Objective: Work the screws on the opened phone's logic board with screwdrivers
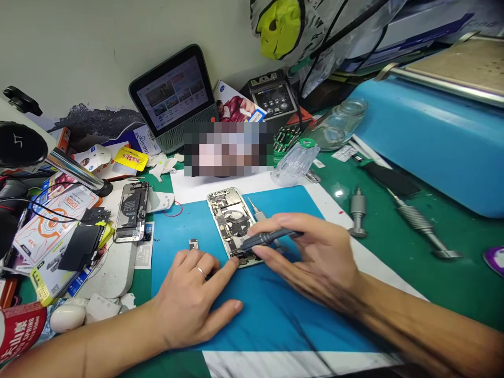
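Note:
An opened phone [232, 220] with its inner parts bare lies on a blue mat [177, 226]. At its lower edge rests the index fingertip of my left hand [192, 296]; the thumb is spread away, the other fingers are bent, and nothing is held. My right hand [323, 247] grips a slim dark tool [271, 237] between thumb and fingers, its tip over the phone's lower part. I cannot make out the tool's exact kind. A thin screwdriver [256, 210] lies along the phone's right side, partly behind my right fingers. Just above my left knuckles sits a small metal part [194, 244].
At left, another opened phone [132, 212] lies near boxes and loose parts. A lit tablet-like display [173, 94] stands behind. To the right are a clear plastic cup [297, 165], a glass jar [342, 123], a short metal tool [358, 210] and a long-handled metal tool [417, 223].

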Demonstrator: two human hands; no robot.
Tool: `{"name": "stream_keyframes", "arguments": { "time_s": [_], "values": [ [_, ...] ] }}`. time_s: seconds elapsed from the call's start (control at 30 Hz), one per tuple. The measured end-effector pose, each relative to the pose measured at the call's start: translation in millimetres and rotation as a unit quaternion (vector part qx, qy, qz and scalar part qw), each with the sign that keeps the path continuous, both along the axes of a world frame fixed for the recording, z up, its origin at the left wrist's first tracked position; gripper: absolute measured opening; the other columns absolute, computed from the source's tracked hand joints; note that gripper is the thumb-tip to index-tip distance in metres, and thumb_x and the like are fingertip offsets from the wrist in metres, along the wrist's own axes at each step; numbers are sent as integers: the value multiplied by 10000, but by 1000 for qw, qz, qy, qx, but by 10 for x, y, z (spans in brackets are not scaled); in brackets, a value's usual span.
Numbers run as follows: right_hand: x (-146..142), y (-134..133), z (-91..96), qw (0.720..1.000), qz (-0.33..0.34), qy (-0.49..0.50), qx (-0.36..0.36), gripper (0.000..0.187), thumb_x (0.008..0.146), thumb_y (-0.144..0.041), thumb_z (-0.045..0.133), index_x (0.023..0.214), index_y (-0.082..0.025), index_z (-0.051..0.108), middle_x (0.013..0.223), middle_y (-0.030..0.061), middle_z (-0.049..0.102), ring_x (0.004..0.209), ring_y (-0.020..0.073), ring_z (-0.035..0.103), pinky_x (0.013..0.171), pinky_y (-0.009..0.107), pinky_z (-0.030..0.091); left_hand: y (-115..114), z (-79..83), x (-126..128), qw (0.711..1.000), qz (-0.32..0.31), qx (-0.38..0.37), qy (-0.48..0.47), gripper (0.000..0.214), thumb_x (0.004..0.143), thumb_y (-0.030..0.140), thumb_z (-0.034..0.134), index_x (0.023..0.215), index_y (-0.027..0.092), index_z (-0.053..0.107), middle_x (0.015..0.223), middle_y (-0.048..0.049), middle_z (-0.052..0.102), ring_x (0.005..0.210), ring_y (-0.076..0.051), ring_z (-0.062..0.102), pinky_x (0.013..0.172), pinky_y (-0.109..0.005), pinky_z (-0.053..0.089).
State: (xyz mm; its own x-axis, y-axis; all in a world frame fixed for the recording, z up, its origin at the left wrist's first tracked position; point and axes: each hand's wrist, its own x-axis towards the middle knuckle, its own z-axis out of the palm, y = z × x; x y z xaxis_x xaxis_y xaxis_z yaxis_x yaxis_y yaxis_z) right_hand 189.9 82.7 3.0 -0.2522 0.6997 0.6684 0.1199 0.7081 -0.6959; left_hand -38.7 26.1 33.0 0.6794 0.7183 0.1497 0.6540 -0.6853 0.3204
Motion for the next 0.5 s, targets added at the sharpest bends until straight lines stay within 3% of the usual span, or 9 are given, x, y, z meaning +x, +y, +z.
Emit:
{"name": "stream_keyframes", "arguments": {
  "time_s": [0.1, 0.27, 0.5],
  "values": [
    [-1, 2, -19, 997, -9, -63, 48, 621, 869, -84, 680, 1390, -328, 448, 1068, 26, 730, 953, 221, 737, 921, 407, 630, -1, -13, 10, 999, -2, 2, 36, 559, 1012, 478, 474, 1428, 105, 467, 1031, -112, 608, 912, -269, 535, 770, -418, 355],
    [-4, -7, -63, 995, 26, -81, 50, 656, 919, -91, 605, 1473, -341, 360, 1194, 42, 694, 943, 203, 727, 840, 370, 652, -15, -12, 28, 998, -1, 23, 62, 595, 1018, 519, 423, 1432, 94, 466, 1019, -114, 597, 901, -275, 534, 775, -426, 349],
    [-38, 7, -50, 995, 22, -82, 47, 701, 898, -91, 640, 1485, -364, 368, 1069, 14, 719, 822, 206, 724, 735, 360, 645, -44, -25, 40, 995, 8, 44, 86, 643, 1016, 575, 374, 1429, 91, 469, 1018, -104, 603, 906, -280, 532, 803, -432, 333]
  ]
}}
